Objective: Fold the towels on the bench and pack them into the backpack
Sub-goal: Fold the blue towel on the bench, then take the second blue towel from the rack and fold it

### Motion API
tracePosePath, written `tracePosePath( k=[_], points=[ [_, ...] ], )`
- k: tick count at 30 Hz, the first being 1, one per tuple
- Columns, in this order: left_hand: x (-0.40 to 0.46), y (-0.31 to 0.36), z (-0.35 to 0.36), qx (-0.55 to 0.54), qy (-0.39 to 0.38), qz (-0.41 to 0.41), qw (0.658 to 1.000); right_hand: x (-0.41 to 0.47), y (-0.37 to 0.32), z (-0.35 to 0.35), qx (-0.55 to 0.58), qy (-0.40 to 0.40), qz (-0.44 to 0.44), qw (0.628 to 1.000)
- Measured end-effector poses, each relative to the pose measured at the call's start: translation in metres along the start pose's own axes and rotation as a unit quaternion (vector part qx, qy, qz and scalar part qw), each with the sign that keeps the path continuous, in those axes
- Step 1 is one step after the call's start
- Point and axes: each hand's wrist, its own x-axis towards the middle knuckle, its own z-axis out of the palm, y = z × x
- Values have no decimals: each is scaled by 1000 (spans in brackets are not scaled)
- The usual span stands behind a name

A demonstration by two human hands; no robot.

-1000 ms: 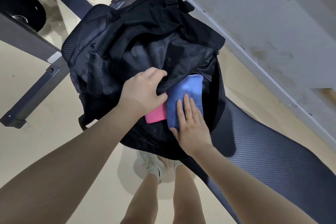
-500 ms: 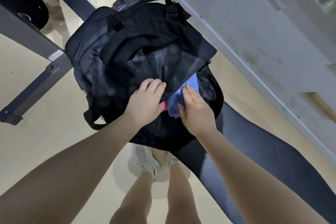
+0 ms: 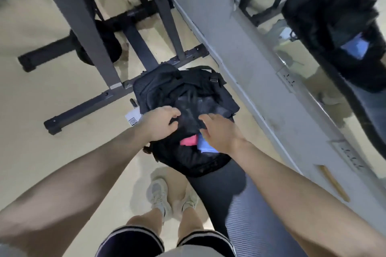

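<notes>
Both hands sit atop the backpack point(image 3: 188, 98) on the bench point(image 3: 250, 198): left hand point(image 3: 160, 124) grips its flap, right hand point(image 3: 217, 133), loosely spread, nearer the blue towel point(image 3: 203, 146) beside the pink towel point(image 3: 189, 141).

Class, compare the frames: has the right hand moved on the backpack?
Yes. The right hand has left the blue towel and shifted up onto the backpack flap.

Grey metal frame point(image 3: 87, 33) w/ black feet stood on beige floor point(image 3: 41, 94). White paper tag w/ QR code point(image 3: 132, 118) lay by it. Wall mirror point(image 3: 325, 52) at right, wall sockets point(image 3: 289, 80) near its edge.
</notes>
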Motion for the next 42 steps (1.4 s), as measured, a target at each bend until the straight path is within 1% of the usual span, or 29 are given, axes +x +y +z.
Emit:
tracePosePath(
  k=[3,8,11,13,17,19,22,25,30,35,40,42],
  points=[
    [-46,-7,-43,-12,68,-12,998,3,-37,-42,-50,0,-81,995],
    [-137,-36,-105,-44,164,-104,980,20,-121,-103,-90,-30,-197,976],
    [-197,-63,-133,-64,235,-155,957,29,-185,-131,-94,-16,-247,964],
    [-238,-80,-147,-69,268,-191,942,30,-231,-142,-85,-15,-281,956],
    [-321,-116,-162,-80,335,-234,909,26,-321,-140,-109,11,-333,937],
    [-361,-141,-163,-66,357,-240,900,20,-366,-132,-119,19,-341,932],
    [-414,-185,-165,-32,377,-233,896,11,-435,-123,-105,40,-339,934],
    [-466,-226,-175,-23,382,-231,894,-1,-503,-111,-95,54,-338,935],
    [-540,-295,-188,-35,383,-233,893,-8,-601,-97,-115,60,-338,932],
    [-578,-350,-209,-41,403,-234,884,8,-665,-99,-142,61,-342,927],
    [-583,-410,-242,-67,453,-220,861,61,-717,-111,-152,74,-332,928],
    [-578,-439,-255,-74,457,-219,859,88,-738,-113,-157,70,-327,929]
  ],
)
